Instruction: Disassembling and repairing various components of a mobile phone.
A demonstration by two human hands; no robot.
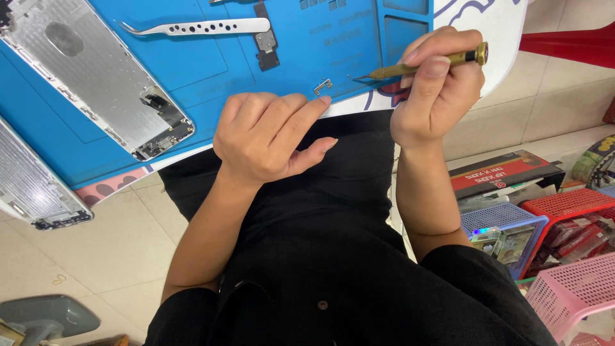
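Slim brass screwdriver (428, 64), pointed steel tip

Silver phone housing (96, 70) (top cut off)

bare blue mat (192, 70) between tweezers (198, 27), phone housing (96, 70)
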